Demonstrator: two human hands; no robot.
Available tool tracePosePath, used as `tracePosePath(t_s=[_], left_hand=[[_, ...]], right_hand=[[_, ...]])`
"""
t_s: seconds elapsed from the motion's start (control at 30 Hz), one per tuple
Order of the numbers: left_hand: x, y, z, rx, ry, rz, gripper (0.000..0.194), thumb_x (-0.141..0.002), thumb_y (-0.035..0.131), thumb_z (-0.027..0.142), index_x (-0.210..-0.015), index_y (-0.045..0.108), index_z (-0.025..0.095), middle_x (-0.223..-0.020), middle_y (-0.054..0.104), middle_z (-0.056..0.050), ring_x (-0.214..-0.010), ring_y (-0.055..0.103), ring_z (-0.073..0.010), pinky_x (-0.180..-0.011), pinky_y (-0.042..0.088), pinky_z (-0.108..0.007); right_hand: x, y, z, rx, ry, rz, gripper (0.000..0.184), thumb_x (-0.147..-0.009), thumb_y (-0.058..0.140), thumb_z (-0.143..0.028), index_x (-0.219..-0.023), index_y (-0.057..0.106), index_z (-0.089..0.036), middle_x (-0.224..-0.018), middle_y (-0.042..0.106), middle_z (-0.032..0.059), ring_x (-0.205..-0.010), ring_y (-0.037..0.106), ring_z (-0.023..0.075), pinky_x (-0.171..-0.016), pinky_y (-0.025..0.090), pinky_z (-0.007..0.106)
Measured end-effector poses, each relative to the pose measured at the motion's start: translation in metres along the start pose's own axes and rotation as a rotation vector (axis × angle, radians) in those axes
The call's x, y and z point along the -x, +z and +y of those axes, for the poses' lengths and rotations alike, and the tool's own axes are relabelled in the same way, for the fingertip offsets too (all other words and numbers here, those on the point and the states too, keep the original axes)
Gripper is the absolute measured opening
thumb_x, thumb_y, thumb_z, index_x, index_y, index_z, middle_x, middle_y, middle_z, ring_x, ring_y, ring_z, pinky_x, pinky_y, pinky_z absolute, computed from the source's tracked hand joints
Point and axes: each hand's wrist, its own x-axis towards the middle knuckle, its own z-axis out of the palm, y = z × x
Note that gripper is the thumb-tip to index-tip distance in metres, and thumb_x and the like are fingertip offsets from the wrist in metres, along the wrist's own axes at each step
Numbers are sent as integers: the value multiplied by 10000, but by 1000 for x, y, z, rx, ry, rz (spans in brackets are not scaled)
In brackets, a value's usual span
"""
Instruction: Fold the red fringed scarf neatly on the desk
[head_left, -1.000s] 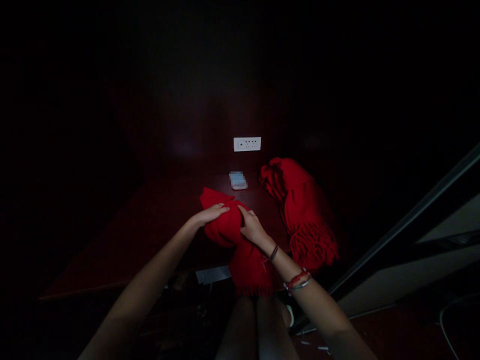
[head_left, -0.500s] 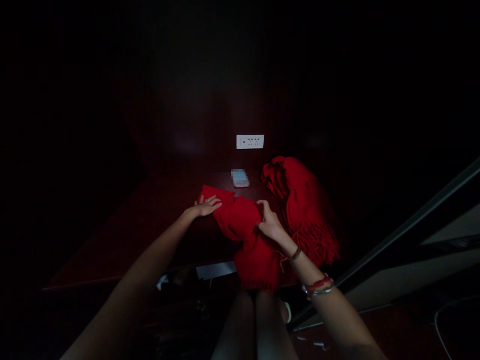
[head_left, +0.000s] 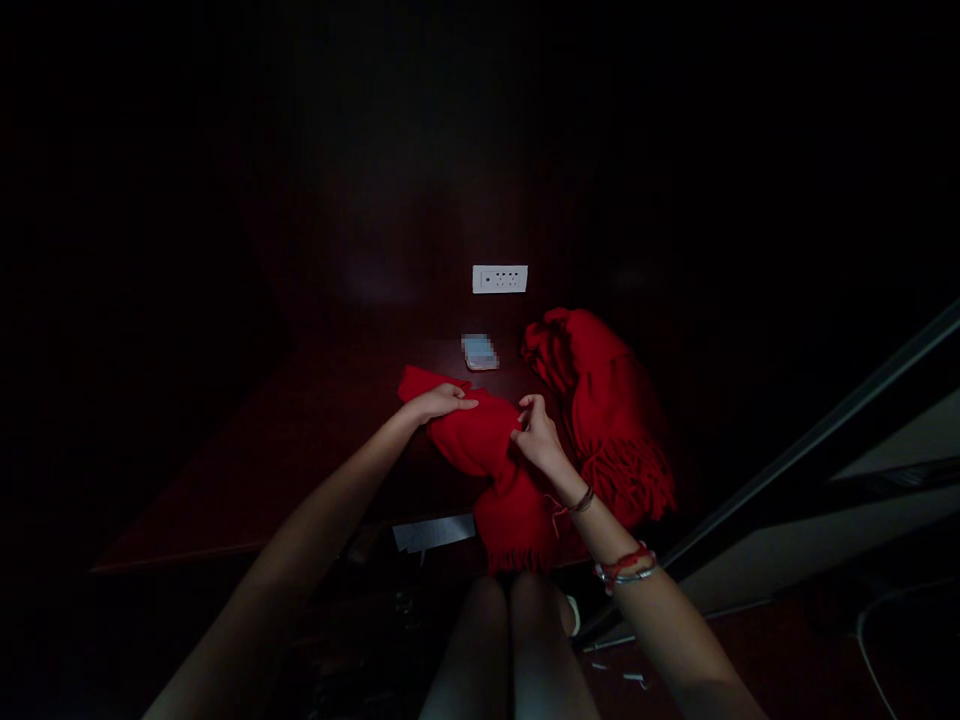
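A red fringed scarf point(head_left: 480, 430) lies bunched across the dark table, its fringed end hanging over the front edge above my knees. My left hand point(head_left: 442, 402) is on the scarf's far left part, thumb on top and fingers bent at the cloth's back edge, closed on a fold. At the scarf's right edge, my right hand point(head_left: 538, 438) pinches the cloth between thumb and fingers; the fingertips are partly hidden. Bracelets circle my right wrist and forearm. Beside that hand rests a second red fringed cloth point(head_left: 611, 400), heaped loosely.
A phone-like item with a blurred screen point(head_left: 479, 352) lies behind the scarf. Above it, a white socket panel point(head_left: 500, 279) is set in the dark wall. Papers point(head_left: 435, 533) show under the table's front edge point(head_left: 187, 552). A slanting dark frame point(head_left: 817, 430) stands at right.
My left hand has slid right along the scarf, going from flat with spread fingers to closed on a fold. My right hand stays at the right edge, and the hanging end has shifted slightly.
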Motion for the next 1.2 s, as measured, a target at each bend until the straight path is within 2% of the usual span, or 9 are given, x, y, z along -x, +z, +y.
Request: tracePosePath(t_s=[0.13,0.2,0.3,0.4,0.53,0.77,0.97,1.13,1.2], left_hand=[[0,-3,1,557,-63,50,201,-539,652,178,-686,516,168,-642,580,23,-636,557,-104,-613,433,-207],[-2,-11,-2,665,-52,104,168,-574,627,143,-695,513,171,-653,579,27,-627,559,-89,-615,443,-198],[-4,-19,-9,649,-64,100,130,-600,614,126,-689,527,161,-645,582,26,-609,560,-87,-604,452,-199],[-5,-18,-16,674,-38,-43,104,-624,610,139,-711,554,145,-685,599,10,-621,560,-77,-642,448,-193],[-4,-16,-21,748,-14,-167,71,-680,559,146,-744,582,124,-753,612,-16,-664,556,-70,-705,427,-189],[4,-33,-11,640,88,-50,214,-655,548,114,-865,574,147,-833,604,-26,-731,553,-93,-738,412,-219],[-1,-29,-17,432,110,14,338,-603,599,170,-935,539,182,-920,579,-22,-831,537,-125,-734,412,-234],[-19,-21,-43,100,126,147,282,-631,562,241,-899,554,153,-928,580,-36,-885,510,-148,-786,377,-256],[-29,-19,-48,-31,168,149,261,-643,543,289,-862,570,151,-917,588,-37,-888,505,-162,-798,363,-263]], right_hand=[[2,-4,9,-14,-7,2,373,-529,445,-164,-878,319,-201,-635,419,-59,-512,424,92,-508,336,199],[6,-8,17,-18,1,8,356,-549,464,-200,-881,337,-200,-637,435,-56,-515,428,98,-519,348,211],[16,-13,28,-65,-21,29,280,-577,452,-211,-852,400,-195,-739,500,-19,-622,477,117,-603,381,242],[19,-18,34,-130,0,38,269,-595,426,-193,-859,477,-191,-872,542,10,-775,500,142,-721,379,278],[-6,-37,36,-215,102,106,281,-600,418,-209,-848,543,-168,-830,579,23,-771,515,160,-712,393,293],[-61,-74,37,-363,39,425,246,-580,415,-204,-781,537,-132,-730,552,23,-658,495,132,-634,395,256],[-62,-50,22,-64,-135,187,156,-568,458,-194,-712,503,-153,-784,495,13,-752,451,136,-706,362,266],[-24,-51,3,111,-209,-294,377,-555,566,-241,-911,463,-170,-696,477,-31,-608,442,111,-588,370,235],[-3,-53,-2,132,-246,-400,432,-587,557,-215,-1002,438,-190,-720,493,-29,-609,458,108,-594,370,229]])
